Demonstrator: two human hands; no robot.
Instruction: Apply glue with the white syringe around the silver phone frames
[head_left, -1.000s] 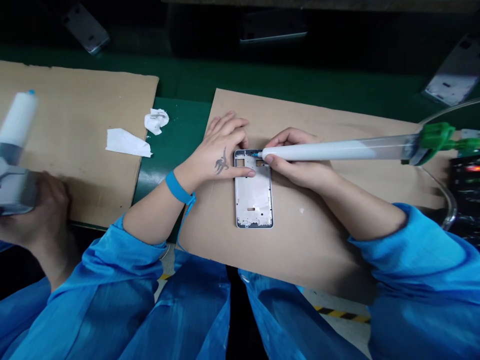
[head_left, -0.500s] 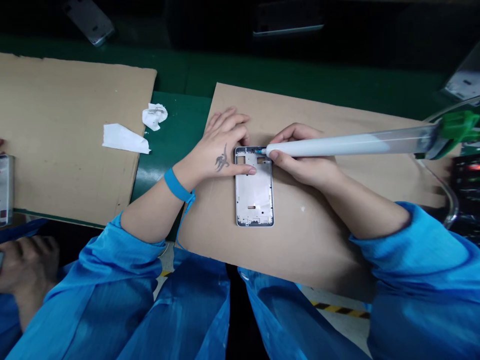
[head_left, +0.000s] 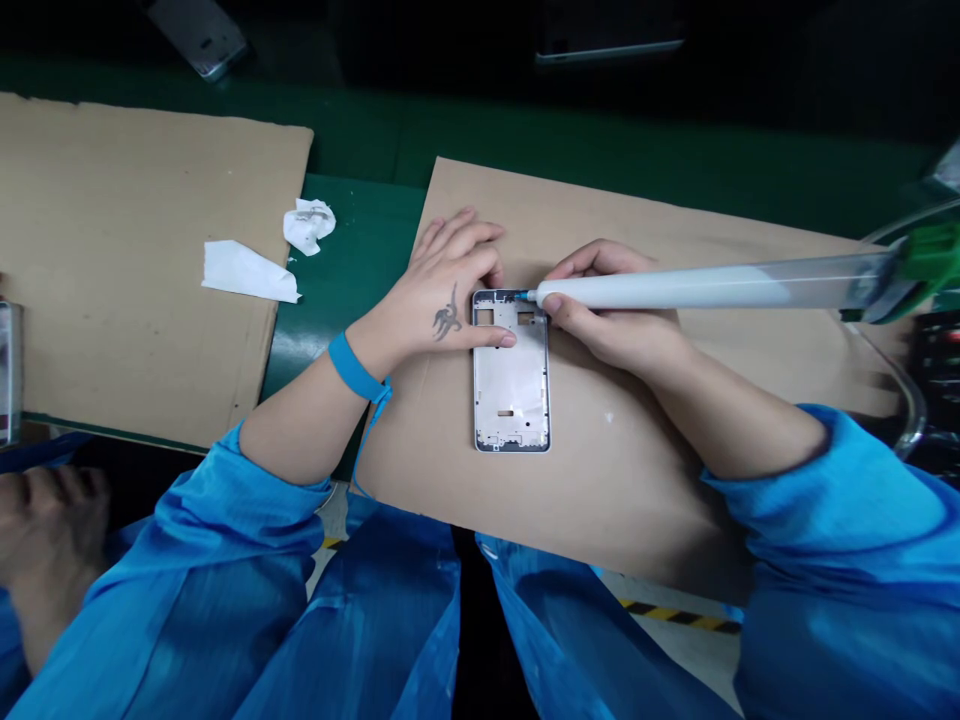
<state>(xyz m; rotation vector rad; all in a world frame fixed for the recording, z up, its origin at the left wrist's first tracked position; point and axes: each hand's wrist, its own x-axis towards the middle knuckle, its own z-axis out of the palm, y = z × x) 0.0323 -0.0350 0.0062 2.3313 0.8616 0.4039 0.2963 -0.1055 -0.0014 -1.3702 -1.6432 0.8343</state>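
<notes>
A metal phone frame point(head_left: 510, 385) with a silver-white plate and cut-out windows lies flat on a cardboard sheet point(head_left: 615, 480). My left hand point(head_left: 450, 285) rests across its upper part, with a finger and thumb against the frame, and a blue wristband point(head_left: 356, 367) circles that wrist. My right hand point(head_left: 607, 300) grips a white dispensing syringe point(head_left: 675, 288) with a green fitting at its far end. The syringe's fine blue tip touches the frame's top edge near the right corner. The contact point is partly hidden by the tip and fingers.
A second cardboard sheet point(head_left: 135, 250) lies left on the green bench point(head_left: 352, 260), with crumpled tissue point(head_left: 307, 225) and a paper scrap point(head_left: 247, 272) near its edge. A co-worker's hand point(head_left: 49, 540) is at lower left. Phone housings point(head_left: 199, 35) lie farther away.
The co-worker's hand has moved down and left, and their syringe has left view. My hands and the syringe tip stay at the frame's top edge, while the whole scene drifts slightly upward.
</notes>
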